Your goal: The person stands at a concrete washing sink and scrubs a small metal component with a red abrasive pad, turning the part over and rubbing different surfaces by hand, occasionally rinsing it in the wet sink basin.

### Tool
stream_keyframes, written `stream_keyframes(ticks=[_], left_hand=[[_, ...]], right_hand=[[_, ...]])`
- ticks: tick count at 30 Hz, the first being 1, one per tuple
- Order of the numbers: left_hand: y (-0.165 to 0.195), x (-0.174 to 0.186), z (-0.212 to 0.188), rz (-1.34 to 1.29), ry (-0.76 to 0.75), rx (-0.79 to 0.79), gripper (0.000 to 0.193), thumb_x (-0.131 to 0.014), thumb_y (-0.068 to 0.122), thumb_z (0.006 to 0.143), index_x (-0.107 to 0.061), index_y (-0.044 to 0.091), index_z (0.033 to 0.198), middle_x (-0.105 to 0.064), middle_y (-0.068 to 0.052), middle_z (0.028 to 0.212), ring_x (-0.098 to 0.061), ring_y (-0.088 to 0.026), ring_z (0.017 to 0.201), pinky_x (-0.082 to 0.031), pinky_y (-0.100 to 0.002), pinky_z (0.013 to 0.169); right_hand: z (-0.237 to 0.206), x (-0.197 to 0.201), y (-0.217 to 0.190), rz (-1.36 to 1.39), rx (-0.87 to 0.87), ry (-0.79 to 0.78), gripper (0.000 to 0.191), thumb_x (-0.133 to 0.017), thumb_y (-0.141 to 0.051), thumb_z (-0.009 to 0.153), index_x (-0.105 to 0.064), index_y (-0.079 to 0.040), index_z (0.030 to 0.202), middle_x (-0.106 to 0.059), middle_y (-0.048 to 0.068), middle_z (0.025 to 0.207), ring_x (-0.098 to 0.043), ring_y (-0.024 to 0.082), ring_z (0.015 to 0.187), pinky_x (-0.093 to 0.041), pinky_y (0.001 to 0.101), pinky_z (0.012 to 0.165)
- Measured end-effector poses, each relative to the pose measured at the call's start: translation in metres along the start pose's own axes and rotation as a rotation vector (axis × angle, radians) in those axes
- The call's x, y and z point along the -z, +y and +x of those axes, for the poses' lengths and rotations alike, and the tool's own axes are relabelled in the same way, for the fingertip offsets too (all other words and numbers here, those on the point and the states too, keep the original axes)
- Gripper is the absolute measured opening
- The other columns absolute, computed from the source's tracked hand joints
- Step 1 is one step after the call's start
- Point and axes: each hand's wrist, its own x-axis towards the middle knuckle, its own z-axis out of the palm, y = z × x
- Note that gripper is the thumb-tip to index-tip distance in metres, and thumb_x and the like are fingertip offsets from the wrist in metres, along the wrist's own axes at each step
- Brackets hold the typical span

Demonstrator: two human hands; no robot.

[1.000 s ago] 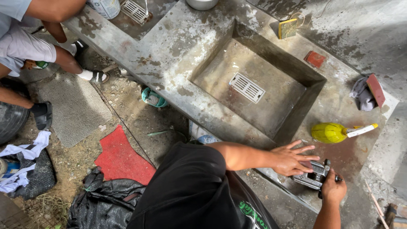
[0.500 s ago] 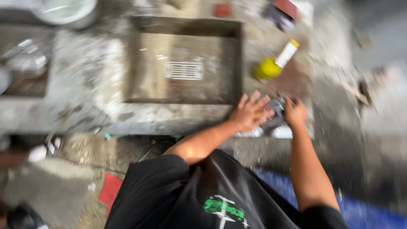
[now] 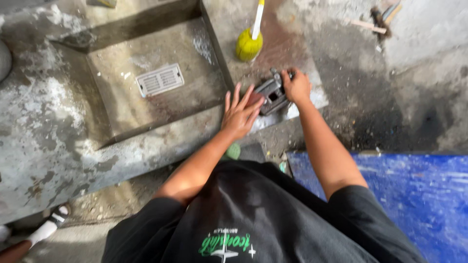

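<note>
Stained concrete floor [image 3: 419, 97], blue sheet [image 3: 419, 195]

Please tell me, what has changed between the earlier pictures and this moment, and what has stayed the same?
Mostly the view moved: the camera swung round, so the concrete sink now lies to the upper left. The left hand still presses flat beside the grey metal tool, and the right hand still grips it. The yellow bottle stays just beyond them. Nothing was let go.
</note>
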Motion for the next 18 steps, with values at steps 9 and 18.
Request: stream_keyframes(ticks=[9,18], left_hand=[[0.000,-0.025,0.008,-0.023,-0.024,-0.015,0.038,-0.056,0.040,0.104,-0.068,0.038,0.140,-0.029,-0.005,0.170,-0.013,-0.042,0.159,-0.006,-0.066,0.125],[0.000,-0.039,0.013,-0.039,-0.032,-0.027,0.038,-0.057,0.041,0.103,-0.069,0.037,0.139,-0.029,-0.004,0.170,-0.013,-0.042,0.160,-0.006,-0.067,0.125]], right_hand=[[0.011,-0.005,0.039,0.182,0.029,-0.028,0.039,-0.066,-0.046,0.097,-0.072,-0.011,0.111,-0.075,0.020,0.099,-0.072,0.037,0.093,-0.054,0.0440,0.083],[0.016,-0.011,0.058,0.134,0.032,-0.006,0.038,-0.065,-0.047,0.096,-0.074,-0.013,0.110,-0.075,0.019,0.100,-0.071,0.038,0.097,-0.052,0.0463,0.085]])
